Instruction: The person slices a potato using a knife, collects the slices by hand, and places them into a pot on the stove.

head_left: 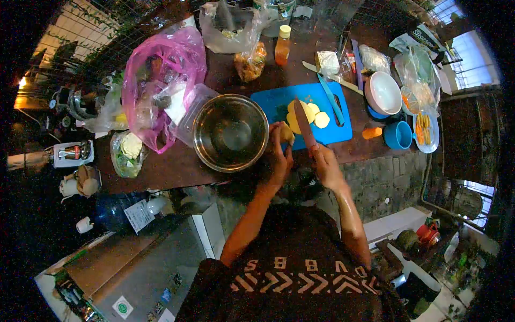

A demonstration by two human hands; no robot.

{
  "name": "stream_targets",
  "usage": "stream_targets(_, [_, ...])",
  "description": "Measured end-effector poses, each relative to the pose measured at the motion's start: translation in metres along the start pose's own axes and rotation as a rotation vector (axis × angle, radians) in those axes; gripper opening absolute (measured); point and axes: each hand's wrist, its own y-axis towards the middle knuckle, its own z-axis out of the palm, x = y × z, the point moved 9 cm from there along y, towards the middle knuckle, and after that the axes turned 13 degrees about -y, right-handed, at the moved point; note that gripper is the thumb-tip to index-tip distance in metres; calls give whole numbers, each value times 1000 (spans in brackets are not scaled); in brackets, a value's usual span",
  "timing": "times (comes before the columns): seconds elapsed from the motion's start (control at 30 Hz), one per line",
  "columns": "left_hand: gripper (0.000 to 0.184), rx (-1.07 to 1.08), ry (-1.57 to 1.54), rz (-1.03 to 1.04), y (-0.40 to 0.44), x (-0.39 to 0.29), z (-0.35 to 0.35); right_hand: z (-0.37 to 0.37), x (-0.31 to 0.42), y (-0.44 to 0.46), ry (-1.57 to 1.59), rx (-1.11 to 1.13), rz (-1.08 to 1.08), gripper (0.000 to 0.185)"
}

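Observation:
My right hand is closed round the handle of a knife, whose broad blade points away from me over the blue cutting board. The fingers of my left hand grip a piece of potato at the board's near left edge, just left of the blade. Pale yellow potato slices lie on the board on both sides of the knife. A second knife with a teal blade rests across the board's right part. Left of my left hand stands a shiny metal bowl.
A pink plastic bag fills the table's left side. Behind the board are a bottle with a yellow cap and a bagged food item. To the right stand a blue mug, a white bowl, a carrot piece and a plate of cut vegetables.

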Motion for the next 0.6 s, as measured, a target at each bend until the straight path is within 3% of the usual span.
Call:
stream_targets(0.27, [58,-79,-4,2,-7,-7,-2,-5,1,-6,-363,-67,-110,28])
stream_targets(0.33, [56,-11,31,-62,-7,-7,-2,-7,5,-11,-460,-110,-145,23])
stream_targets(0.43, [55,-73,12,73,-8,-31,-13,-7,14,-14,-589,-114,-135,21])
stream_targets(0.6, [53,-69,98,100,-9,-37,-14,-4,21,-19,-651,-117,-187,22])
